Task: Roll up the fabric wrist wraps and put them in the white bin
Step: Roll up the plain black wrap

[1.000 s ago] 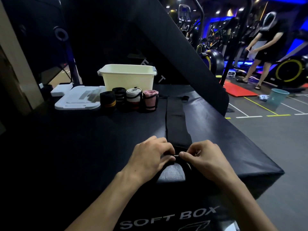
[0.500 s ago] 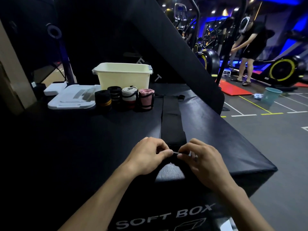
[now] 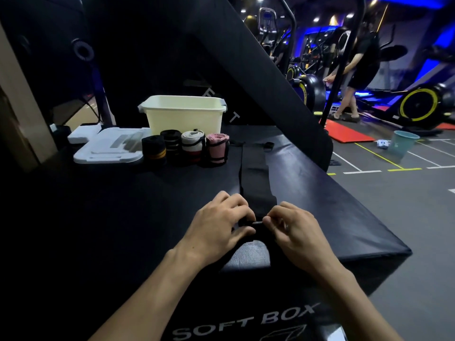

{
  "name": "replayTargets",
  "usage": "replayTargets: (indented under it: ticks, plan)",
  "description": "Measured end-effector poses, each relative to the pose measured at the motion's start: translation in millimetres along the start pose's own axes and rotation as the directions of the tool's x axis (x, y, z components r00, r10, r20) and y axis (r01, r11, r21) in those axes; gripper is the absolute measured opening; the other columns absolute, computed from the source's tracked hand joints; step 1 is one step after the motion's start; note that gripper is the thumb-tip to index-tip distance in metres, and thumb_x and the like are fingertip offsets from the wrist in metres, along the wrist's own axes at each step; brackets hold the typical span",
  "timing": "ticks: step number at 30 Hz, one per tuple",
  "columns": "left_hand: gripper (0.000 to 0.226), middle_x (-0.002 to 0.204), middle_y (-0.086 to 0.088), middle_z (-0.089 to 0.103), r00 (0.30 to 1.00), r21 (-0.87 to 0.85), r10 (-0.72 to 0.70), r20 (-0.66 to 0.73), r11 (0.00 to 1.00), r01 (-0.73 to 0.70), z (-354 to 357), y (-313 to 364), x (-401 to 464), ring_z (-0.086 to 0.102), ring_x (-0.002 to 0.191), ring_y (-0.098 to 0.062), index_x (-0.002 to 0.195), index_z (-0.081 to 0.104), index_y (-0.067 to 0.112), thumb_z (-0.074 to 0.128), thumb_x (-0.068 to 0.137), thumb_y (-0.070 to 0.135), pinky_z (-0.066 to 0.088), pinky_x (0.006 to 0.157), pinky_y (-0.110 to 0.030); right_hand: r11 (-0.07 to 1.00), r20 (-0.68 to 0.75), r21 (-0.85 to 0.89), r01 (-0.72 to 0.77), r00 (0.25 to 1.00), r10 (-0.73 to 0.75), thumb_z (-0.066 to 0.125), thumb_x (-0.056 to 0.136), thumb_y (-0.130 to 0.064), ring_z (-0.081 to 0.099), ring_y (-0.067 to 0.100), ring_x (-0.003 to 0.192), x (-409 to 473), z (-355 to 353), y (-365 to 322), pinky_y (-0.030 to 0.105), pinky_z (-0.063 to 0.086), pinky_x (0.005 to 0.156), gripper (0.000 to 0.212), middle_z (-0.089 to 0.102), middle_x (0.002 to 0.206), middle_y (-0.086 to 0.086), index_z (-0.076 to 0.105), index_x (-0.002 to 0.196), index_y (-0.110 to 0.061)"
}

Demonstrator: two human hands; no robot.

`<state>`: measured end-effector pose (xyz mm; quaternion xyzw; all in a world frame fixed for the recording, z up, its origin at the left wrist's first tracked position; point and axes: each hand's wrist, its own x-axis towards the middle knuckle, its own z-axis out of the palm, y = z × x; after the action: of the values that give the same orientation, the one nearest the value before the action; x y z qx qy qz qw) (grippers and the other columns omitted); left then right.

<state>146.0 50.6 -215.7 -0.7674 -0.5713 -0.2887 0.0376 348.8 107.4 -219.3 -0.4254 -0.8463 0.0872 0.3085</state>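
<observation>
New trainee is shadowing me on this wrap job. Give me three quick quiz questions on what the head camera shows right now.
1. True or false: the white bin stands behind the rolled wraps.
2. How many rolled wraps stand in the row?
3. What do the left hand and right hand pinch: A) the black wrap, B) the white lid?

Key: 1 true; 2 four; 3 A.
</observation>
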Motion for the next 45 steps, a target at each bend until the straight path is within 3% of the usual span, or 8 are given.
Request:
replayTargets:
  ticks: [5, 11, 14, 19, 24, 32, 39, 45]
  plan:
    - [0.015, 0.11, 0.019, 0.06, 0.999, 0.026, 0.047, -0.005, 0.999, -0.047, 2.1, 3.8, 0.0, 0.051, 0.106, -0.009, 0.1, 0.063, 0.03, 0.062, 0.094, 0.044, 0.05, 0.082, -0.031, 1.0, -0.001, 0.029, 0.002, 1.0, -0.002, 0.062, 0.097, -0.031, 0.048, 0.007, 0.068, -2.5, 3.4, -3.1, 0.017, 0.032, 0.06, 0.027, 0.045, 0.078, -0.009, 0.056, 0.074, -0.018]
    - [0.017, 0.11, 0.017, 0.057, 0.996, -0.055, -0.01, 0.093, 0.998, 0.016, 0.6, 6.9, 4.6, 0.046, 0.107, -0.008, 0.105, 0.061, 0.029, 0.054, 0.101, 0.044, 0.044, 0.096, -0.033, 0.996, -0.01, 0.077, -0.042, 0.999, 0.043, 0.058, 0.1, -0.029, 0.051, 0.008, 0.071, -3.5, 8.0, -2.3, 0.023, 0.034, 0.066, 0.026, 0.048, 0.08, -0.008, 0.061, 0.077, -0.017]
    - [0.017, 0.111, 0.018, 0.056, 0.988, -0.056, -0.044, 0.149, 0.997, 0.053, 1.2, 6.9, 9.2, 0.044, 0.108, -0.008, 0.107, 0.06, 0.032, 0.051, 0.102, 0.045, 0.04, 0.099, -0.035, 0.983, -0.053, 0.173, -0.058, 0.996, 0.068, 0.065, 0.096, -0.022, 0.058, 0.007, 0.074, -6.1, 7.0, -4.7, 0.021, 0.043, 0.067, 0.007, 0.058, 0.08, -0.012, 0.068, 0.09, -0.024]
    - [0.017, 0.11, 0.019, 0.056, 0.971, -0.093, -0.111, 0.212, 0.987, 0.133, 2.8, 5.3, 16.2, 0.044, 0.106, -0.007, 0.104, 0.06, 0.035, 0.049, 0.101, 0.048, 0.038, 0.102, -0.037, 0.988, -0.067, 0.155, 0.009, 0.998, 0.002, 0.063, 0.094, -0.014, 0.056, 0.01, 0.08, -8.2, 7.6, -4.4, 0.031, 0.049, 0.07, 0.016, 0.058, 0.085, -0.014, 0.062, 0.091, -0.03]
    - [0.017, 0.102, 0.018, 0.057, 0.957, -0.131, -0.168, 0.238, 0.97, 0.203, 2.0, 4.2, 21.3, 0.044, 0.105, -0.007, 0.1, 0.061, 0.035, 0.052, 0.1, 0.049, 0.039, 0.101, -0.036, 0.984, -0.072, 0.163, 0.076, 0.995, -0.065, 0.068, 0.09, -0.011, 0.057, 0.007, 0.1, -11.4, 1.6, -0.4, 0.028, 0.05, 0.081, 0.018, 0.059, 0.104, -0.02, 0.069, 0.097, -0.028]
    - [0.017, 0.101, 0.014, 0.059, 0.952, -0.141, -0.23, 0.201, 0.955, 0.261, 3.1, 7.0, 23.1, 0.047, 0.103, -0.011, 0.097, 0.065, 0.032, 0.056, 0.098, 0.047, 0.044, 0.094, -0.035, 0.991, -0.047, -0.032, 0.131, 0.99, -0.132, 0.084, 0.075, -0.031, 0.056, 0.008, 0.093, -6.6, 1.7, -0.2, 0.039, 0.048, 0.08, 0.033, 0.065, 0.096, -0.024, 0.065, 0.101, -0.039]
    - [0.021, 0.093, 0.013, 0.064, 0.955, -0.19, -0.287, 0.081, 0.936, 0.297, 8.2, 8.5, 17.7, 0.052, 0.096, -0.01, 0.098, 0.066, 0.033, 0.059, 0.096, 0.052, 0.049, 0.085, -0.034, 0.987, -0.074, -0.113, 0.115, 0.99, -0.123, 0.063, 0.087, -0.05, 0.051, 0.011, 0.094, -3.4, 8.5, 3.6, 0.037, 0.045, 0.077, 0.02, 0.062, 0.098, -0.022, 0.068, 0.103, -0.04]
    - [0.029, 0.097, 0.008, 0.065, 0.947, -0.124, -0.318, 0.048, 0.939, 0.322, 14.6, 14.1, 21.6, 0.054, 0.101, -0.015, 0.098, 0.068, 0.029, 0.051, 0.1, 0.052, 0.045, 0.091, -0.037, 0.988, 0.022, -0.118, 0.097, 0.995, -0.095, 0.053, 0.083, -0.066, 0.054, 0.012, 0.099, 0.5, 10.1, 5.0, 0.035, 0.044, 0.078, 0.04, 0.06, 0.101, -0.02, 0.064, 0.11, -0.04]
